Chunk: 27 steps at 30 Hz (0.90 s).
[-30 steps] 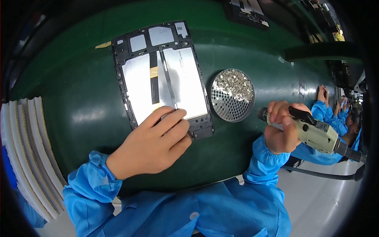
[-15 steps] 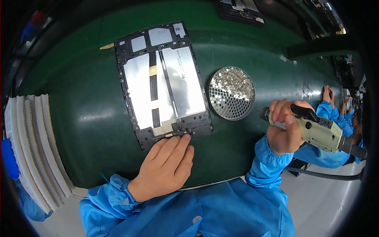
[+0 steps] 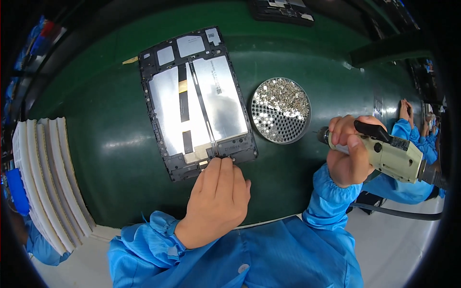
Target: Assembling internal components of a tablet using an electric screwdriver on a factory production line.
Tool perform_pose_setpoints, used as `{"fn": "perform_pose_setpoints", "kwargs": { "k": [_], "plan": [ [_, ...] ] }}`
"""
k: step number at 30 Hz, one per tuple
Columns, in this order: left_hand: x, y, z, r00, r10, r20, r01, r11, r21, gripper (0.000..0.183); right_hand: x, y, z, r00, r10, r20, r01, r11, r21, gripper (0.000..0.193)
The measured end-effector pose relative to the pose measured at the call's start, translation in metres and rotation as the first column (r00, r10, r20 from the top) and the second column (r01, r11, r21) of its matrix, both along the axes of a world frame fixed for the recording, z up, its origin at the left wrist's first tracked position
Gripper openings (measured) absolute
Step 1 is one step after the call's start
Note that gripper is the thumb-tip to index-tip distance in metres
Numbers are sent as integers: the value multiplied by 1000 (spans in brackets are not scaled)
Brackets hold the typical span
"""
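Note:
An opened tablet (image 3: 223, 101) with a black frame, silver metal plate and dark ribbon strips lies on the green bench, slightly tilted. My left hand (image 3: 216, 201) reaches over its near edge, fingers stretched out side by side. Their tips rest on the small parts at the bottom of the frame and hide them. My right hand (image 3: 346, 153) is wrapped around a cream electric screwdriver (image 3: 398, 161) with a black lever, held in the air with its tip to the left. Between the tablet and the screwdriver sits a round tray (image 3: 283, 133) of small silver screws, some seated in its holes.
White and brown layered dividers (image 3: 53, 177) stand at the left, beside a blue object (image 3: 18, 192). Another opened device (image 3: 283, 12) lies at the far edge. A green bar (image 3: 391, 49) crosses the back right. A co-worker's hands (image 3: 406, 111) and blue sleeves show at the right.
My left hand has shifted slightly right and turned, its fingertips now bunched at the tablet's bottom edge. My right hand still holds the screwdriver in nearly the same place.

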<state>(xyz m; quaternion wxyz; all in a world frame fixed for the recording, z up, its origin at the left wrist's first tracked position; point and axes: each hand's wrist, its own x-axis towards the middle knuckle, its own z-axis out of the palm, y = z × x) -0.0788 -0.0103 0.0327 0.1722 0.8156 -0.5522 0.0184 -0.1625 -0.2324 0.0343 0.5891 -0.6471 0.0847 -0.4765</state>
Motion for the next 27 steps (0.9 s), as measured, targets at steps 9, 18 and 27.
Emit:
{"fn": "perform_pose_setpoints", "kwargs": {
  "k": [9, 18, 27],
  "plan": [
    [1, -9, 1, 995, 99, -6, -100, 994, -34, 27, -2, -1, 0, 1000, -8, -4, 8, 1000, 6, 35],
    [16, 25, -6, 991, 131, 28, -131, 991, -17, 30, -2, -6, 3, 997, -76, -19, 76, 997, 9, 35],
    [91, 34, -16, 977, 188, 102, -185, 982, -39, 34, -3, -9, 0, 992, -121, -26, 122, 992, 45, 32]
  ]
}}
